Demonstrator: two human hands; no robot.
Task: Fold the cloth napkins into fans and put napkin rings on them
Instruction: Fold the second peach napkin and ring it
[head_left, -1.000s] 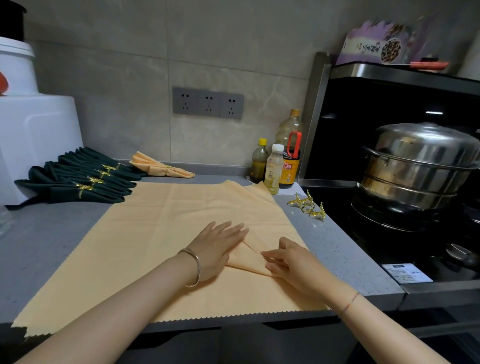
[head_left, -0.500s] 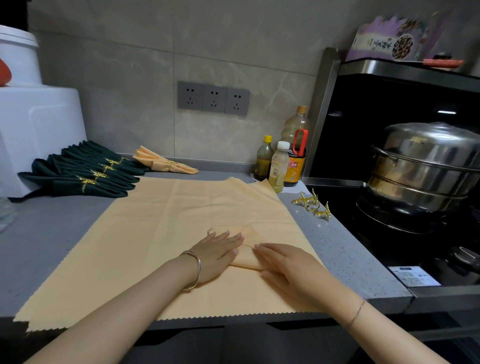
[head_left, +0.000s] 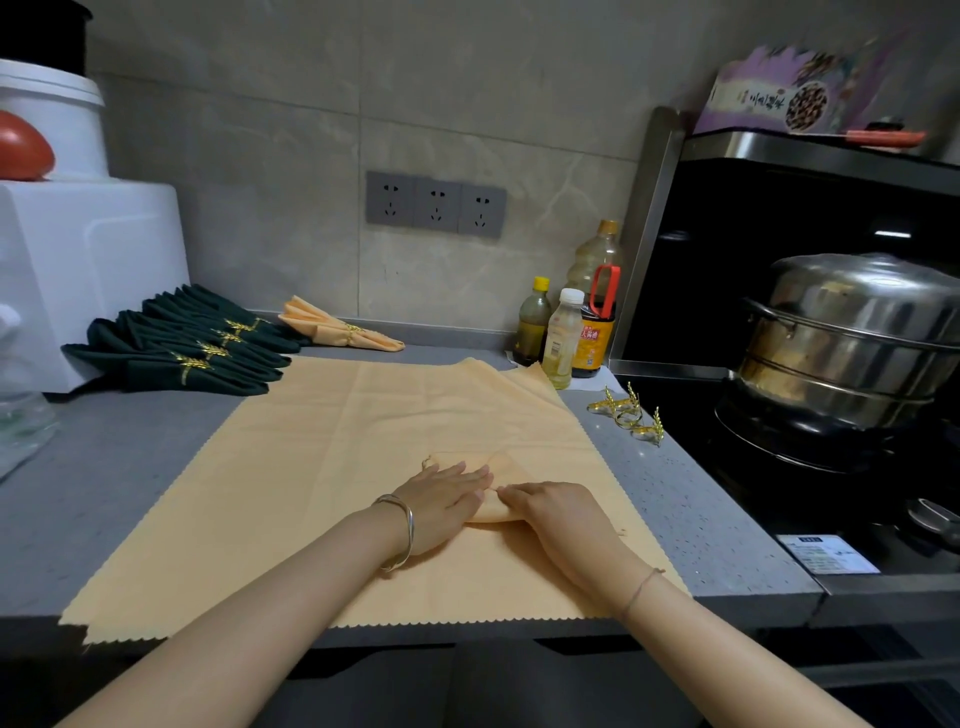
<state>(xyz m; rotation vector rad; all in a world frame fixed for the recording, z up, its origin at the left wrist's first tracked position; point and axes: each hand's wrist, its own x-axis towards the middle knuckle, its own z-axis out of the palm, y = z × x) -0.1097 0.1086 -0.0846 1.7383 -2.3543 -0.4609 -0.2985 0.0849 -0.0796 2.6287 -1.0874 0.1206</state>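
Note:
A large peach cloth napkin (head_left: 322, 467) lies spread on the grey counter (head_left: 104, 467). Near its right middle a small fold of the cloth (head_left: 498, 486) is bunched up. My left hand (head_left: 441, 501) lies flat on that fold, fingers together. My right hand (head_left: 558, 514) presses its fingertips on the fold's right side, touching the left hand's fingertips. Loose gold napkin rings (head_left: 628, 413) lie on the counter to the right of the cloth. At the back left, several dark green folded napkins (head_left: 176, 348) and one peach folded napkin (head_left: 337, 330) wear gold rings.
Bottles (head_left: 566, 332) stand at the cloth's far right corner. A steel steamer pot (head_left: 852, 332) sits on the black stove (head_left: 810, 478) at right. A white appliance (head_left: 78, 270) stands at the left. The cloth's near edge overhangs the counter front.
Both hands have slid away from me over the cloth, pushing the fold further in. The right hand's fingertips have closed up to the left hand's.

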